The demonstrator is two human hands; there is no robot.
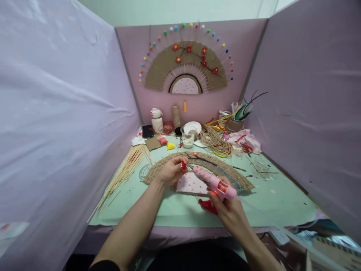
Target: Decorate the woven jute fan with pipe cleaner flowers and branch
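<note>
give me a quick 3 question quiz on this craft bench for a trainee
1. True or false: the right hand holds a pink glue gun.
2. What small thing does the left hand pinch at the gun's nozzle?
A. a red flower piece
B. a blue bead
C. a coin
3. Fill in: the bundle of thin wooden sticks lies to the ____ of the burlap fan on the table.

Key:
1. true
2. A
3. left
</note>
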